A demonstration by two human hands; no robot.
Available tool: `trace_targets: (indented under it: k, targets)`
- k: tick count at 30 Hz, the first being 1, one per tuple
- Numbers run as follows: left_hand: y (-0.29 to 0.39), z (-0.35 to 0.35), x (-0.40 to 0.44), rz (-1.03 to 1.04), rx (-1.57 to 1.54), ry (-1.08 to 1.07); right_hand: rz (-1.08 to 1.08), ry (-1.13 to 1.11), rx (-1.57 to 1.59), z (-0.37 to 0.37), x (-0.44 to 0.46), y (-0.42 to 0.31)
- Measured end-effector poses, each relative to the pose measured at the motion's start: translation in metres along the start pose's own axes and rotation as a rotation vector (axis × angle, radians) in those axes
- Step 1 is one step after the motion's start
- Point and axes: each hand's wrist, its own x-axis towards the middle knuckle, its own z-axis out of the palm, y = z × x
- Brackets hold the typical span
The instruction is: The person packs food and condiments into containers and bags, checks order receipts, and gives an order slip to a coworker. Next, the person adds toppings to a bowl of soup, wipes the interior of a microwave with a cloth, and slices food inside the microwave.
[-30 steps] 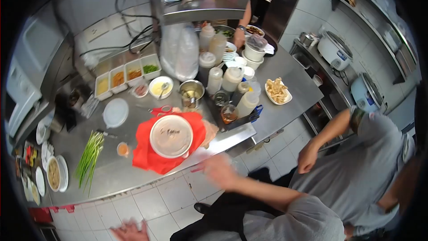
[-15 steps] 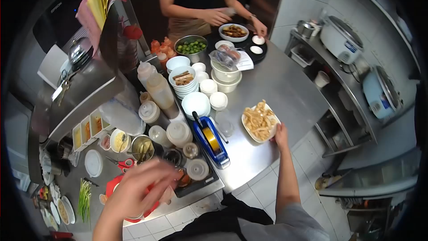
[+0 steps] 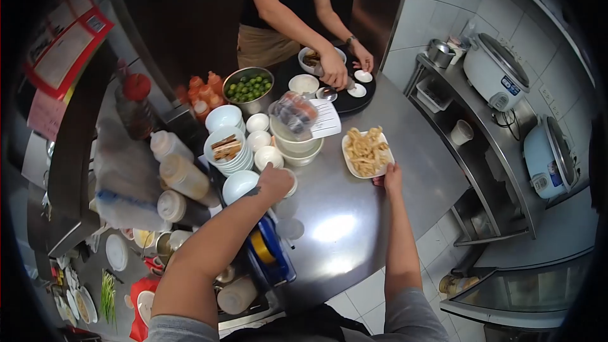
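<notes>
My right hand (image 3: 392, 180) grips the lower right edge of a white dish (image 3: 348, 159) heaped with golden fried pieces (image 3: 367, 152). The dish is over the steel counter. My left hand (image 3: 277, 182) is closed among stacked small white bowls, its fingers at the rim of one small white bowl (image 3: 268, 157). The back of the hand partly hides the fingertips. Beside it are light blue bowls (image 3: 240, 185) and a bowl stack with wooden pieces (image 3: 227, 147). A blue tape dispenser (image 3: 272, 250) lies below my left forearm.
Across the counter (image 3: 418, 145), a co-worker's hands (image 3: 335, 69) are over a black round tray (image 3: 364, 98) with small dishes. Limes (image 3: 248, 88), sauce bottles (image 3: 183, 177) and a bagged item on white tubs (image 3: 297, 152) stand nearby. Rice cookers (image 3: 497, 73) are right.
My left hand has moved from above the sauce bottles to the small white bowls. My right hand still holds the dish. The co-worker's hand has moved over the black tray. The view has shifted.
</notes>
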Motion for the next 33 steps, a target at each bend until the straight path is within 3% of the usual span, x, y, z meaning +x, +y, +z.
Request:
trace_targets:
  k: [1, 3, 5, 7, 9, 11, 13, 16, 17, 20, 22, 25, 26, 27, 29, 32, 33]
  targets:
    - [-0.001, 0.003, 0.002, 0.024, -0.022, -0.009, 0.051, -0.035, 0.041, 0.001, 0.001, -0.01]
    - [-0.004, 0.005, 0.0, 0.074, -0.044, -0.024, -0.429, 0.319, -0.288, 0.005, 0.018, 0.004]
    - [-0.007, 0.003, -0.002, 0.136, -0.066, -0.012, -0.712, 0.469, -0.468, 0.006, 0.016, 0.013]
    - [-0.013, -0.004, -0.008, 0.206, -0.093, 0.026, -0.801, 0.409, -0.497, 0.005, -0.055, -0.03]
    - [-0.015, -0.023, -0.009, 0.186, -0.089, -0.066, -0.292, -0.124, 0.014, 0.021, -0.111, -0.036]
    - [-0.01, -0.034, -0.014, 0.198, -0.158, 0.127, -0.031, -0.495, 0.181, 0.037, -0.16, -0.057]
    - [0.019, -0.05, -0.012, 0.134, -0.263, 0.09, 0.137, -0.586, 0.419, 0.048, -0.188, -0.08]
    - [0.072, -0.08, -0.017, 0.32, -0.339, 0.133, 0.366, -0.875, 0.588, 0.042, -0.177, -0.068]
    - [0.085, -0.089, -0.019, 0.41, -0.339, 0.098, 0.252, -0.708, 0.499, 0.044, -0.179, -0.07]
    - [0.106, -0.074, -0.014, 0.283, -0.361, 0.357, 0.139, -0.566, 0.231, 0.029, -0.15, -0.044]
    - [0.096, -0.097, -0.026, 0.229, -0.342, 0.419, -0.106, -0.403, -0.155, 0.023, -0.125, -0.035]
    - [0.041, -0.203, -0.092, 0.187, -0.279, 0.494, -0.421, -0.068, -0.591, 0.015, -0.074, 0.011]
    - [0.022, -0.227, -0.117, 0.182, -0.477, 0.712, -0.518, 0.054, -0.708, 0.011, -0.062, 0.023]
    - [0.009, -0.258, -0.151, 0.035, -0.255, 0.802, -0.505, 0.044, -0.751, 0.007, -0.056, 0.024]
    - [-0.024, -0.288, -0.216, -0.032, -0.161, 1.015, -0.48, 0.027, -0.83, 0.009, -0.049, 0.022]
    - [-0.067, -0.283, -0.288, -0.245, -0.086, 1.287, -0.471, 0.251, -0.899, 0.021, -0.073, -0.003]
    - [-0.079, -0.276, -0.306, -0.337, -0.032, 1.248, -0.505, 0.253, -0.859, 0.026, -0.084, -0.022]
